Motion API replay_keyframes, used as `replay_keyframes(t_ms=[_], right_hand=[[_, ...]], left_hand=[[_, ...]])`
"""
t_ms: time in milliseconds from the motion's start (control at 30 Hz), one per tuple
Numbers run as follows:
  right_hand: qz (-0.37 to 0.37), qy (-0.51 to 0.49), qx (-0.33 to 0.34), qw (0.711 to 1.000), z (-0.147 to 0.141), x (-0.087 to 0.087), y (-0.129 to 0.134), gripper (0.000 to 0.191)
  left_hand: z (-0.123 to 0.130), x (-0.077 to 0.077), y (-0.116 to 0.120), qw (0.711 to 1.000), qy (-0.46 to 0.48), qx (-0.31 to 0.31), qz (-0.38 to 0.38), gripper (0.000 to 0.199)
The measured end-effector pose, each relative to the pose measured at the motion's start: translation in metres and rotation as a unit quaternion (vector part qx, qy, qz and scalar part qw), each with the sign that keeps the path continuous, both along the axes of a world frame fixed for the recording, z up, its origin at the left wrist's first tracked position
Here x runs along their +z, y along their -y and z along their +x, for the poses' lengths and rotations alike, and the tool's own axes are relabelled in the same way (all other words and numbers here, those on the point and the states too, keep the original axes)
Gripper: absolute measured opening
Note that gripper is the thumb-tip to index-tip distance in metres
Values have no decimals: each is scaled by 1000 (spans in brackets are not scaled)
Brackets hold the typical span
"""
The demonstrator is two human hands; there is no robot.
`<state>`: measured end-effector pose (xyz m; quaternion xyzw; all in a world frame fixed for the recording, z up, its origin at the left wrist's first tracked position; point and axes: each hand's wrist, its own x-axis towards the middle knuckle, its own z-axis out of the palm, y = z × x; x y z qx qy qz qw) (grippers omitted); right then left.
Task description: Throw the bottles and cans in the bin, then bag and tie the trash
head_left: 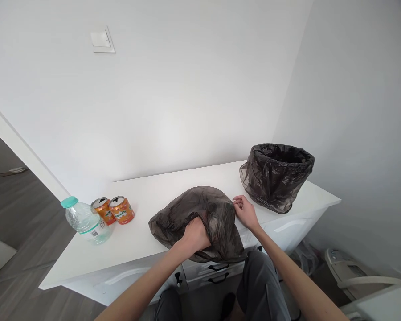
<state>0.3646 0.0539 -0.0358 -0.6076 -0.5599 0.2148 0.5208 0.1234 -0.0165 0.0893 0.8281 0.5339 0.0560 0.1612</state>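
A dark translucent plastic bag (pixel 220 223) lies puffed out at the middle of the white dresser top, its lower part hanging over the front edge. My left hand (pixel 196 234) reaches into the bag's opening, and its fingers are hidden inside the plastic. At the bag's right side is my right hand (pixel 245 210), fingers curled together near the plastic; what they hold, if anything, is too small to make out. Further right stands a bin (pixel 277 178) lined with a similar dark bag, its rim open upward.
On the left of the dresser top (pixel 147 249) stand a clear bottle with a teal cap (pixel 87 220) and two orange cans (pixel 121 209). A wall with a light switch (pixel 102 40) rises behind. A beige appliance (pixel 350 272) sits low at the right.
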Motion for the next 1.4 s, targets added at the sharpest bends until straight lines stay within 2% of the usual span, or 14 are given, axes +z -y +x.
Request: replay_keyframes(t_ms=[100, 233, 400, 500, 567, 600, 667, 733, 767, 833, 933, 1100, 1233, 1400], right_hand=[[-3, -4, 4, 1000, -1, 0, 2, 21], [-10, -12, 16, 1000, -2, -1, 4, 21], [-13, -11, 18, 1000, -2, -1, 6, 22], [-14, -11, 19, 1000, -2, -1, 7, 21], [-15, -12, 22, 1000, -2, -1, 7, 22], [-15, -11, 23, 1000, -1, -2, 7, 22], [-15, -10, 24, 1000, -1, -3, 7, 22], [-15, -9, 26, 1000, -1, -5, 7, 23], [-15, -10, 26, 999, -1, -6, 7, 24], [-16, -10, 26, 999, -2, -6, 8, 24], [-19, -10, 23, 999, -2, -7, 10, 24], [-33, 7, 21, 999, -2, -8, 12, 25], [-26, 2, 21, 999, -3, -6, 12, 25], [-17, -2, 19, 1000, -4, -4, 13, 25]], left_hand=[[-10, 14, 3, 999, -38, 7, 7, 36], [-30, 41, 10, 996, -72, 11, 48, 45], [-73, 95, 31, 992, -89, -34, 79, 52], [-123, 129, 41, 999, -8, 26, -19, 62], [-162, 141, 45, 989, 75, 64, -113, 67], [-180, 141, 46, 975, 148, 88, -138, 74], [-209, 129, 47, 918, 338, 144, -148, 92], [-224, 107, 48, 846, 488, 181, -115, 96], [-227, 94, 48, 818, 534, 186, -101, 93], [-228, 69, 48, 798, 567, 179, -92, 84], [-226, 37, 46, 822, 527, 206, -64, 76], [-236, -4, 35, 864, 398, 288, 106, 87], [-244, -22, 26, 877, 307, 327, 172, 77], [-248, -37, 22, 876, 319, 315, 179, 78]])
